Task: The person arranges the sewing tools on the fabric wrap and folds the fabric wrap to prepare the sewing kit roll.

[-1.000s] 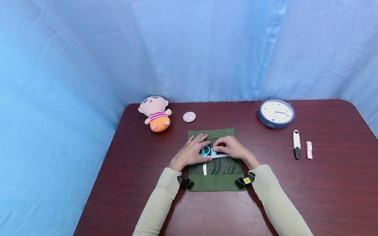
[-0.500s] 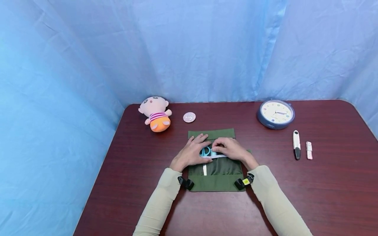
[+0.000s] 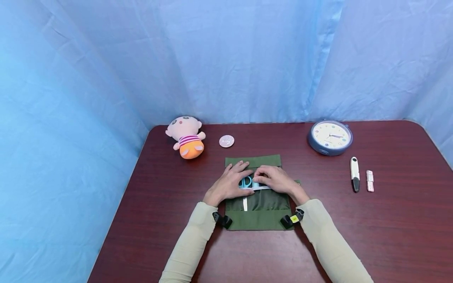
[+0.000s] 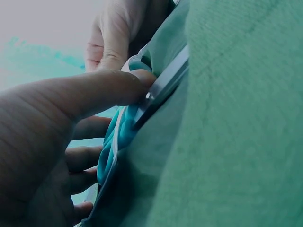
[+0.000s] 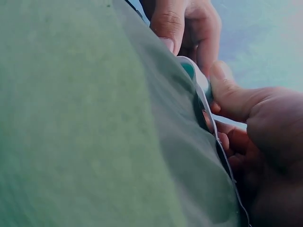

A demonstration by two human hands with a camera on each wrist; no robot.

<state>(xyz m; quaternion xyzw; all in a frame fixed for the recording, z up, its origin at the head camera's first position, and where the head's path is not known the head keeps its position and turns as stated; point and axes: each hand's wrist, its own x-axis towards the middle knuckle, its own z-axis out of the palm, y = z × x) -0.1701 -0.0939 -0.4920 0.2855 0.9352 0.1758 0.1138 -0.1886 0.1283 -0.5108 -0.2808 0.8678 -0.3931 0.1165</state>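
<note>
A green fabric organizer [image 3: 260,221] lies unrolled on the table, with a white elastic band [image 3: 262,188] across its middle. Scissors with light-blue handles [image 3: 247,181] are tucked under the band, their blade [image 3: 245,203] towards the near side. My left hand [image 3: 229,183] rests on the organizer's left part with fingers spread; in the left wrist view its thumb [image 4: 109,90] presses by the scissors' pivot. Just right of the scissors, my right hand [image 3: 277,179] pinches a small light-blue object [image 3: 255,183] at the band. Its kind is mostly hidden by the fingers.
A plush doll [image 3: 189,137] and a round pinkish disc [image 3: 227,141] lie at the back left. A blue alarm clock [image 3: 330,137] stands at the back right. Nearer are a white-and-black tool [image 3: 355,174] and a small pink-and-white item [image 3: 370,181]. Blue curtains [image 3: 233,59] hang behind the table.
My right hand has shifted very slightly left, still pinching the light-blue object. A bit of green fabric now shows beyond my right wrist. My left hand has stayed in place.
</note>
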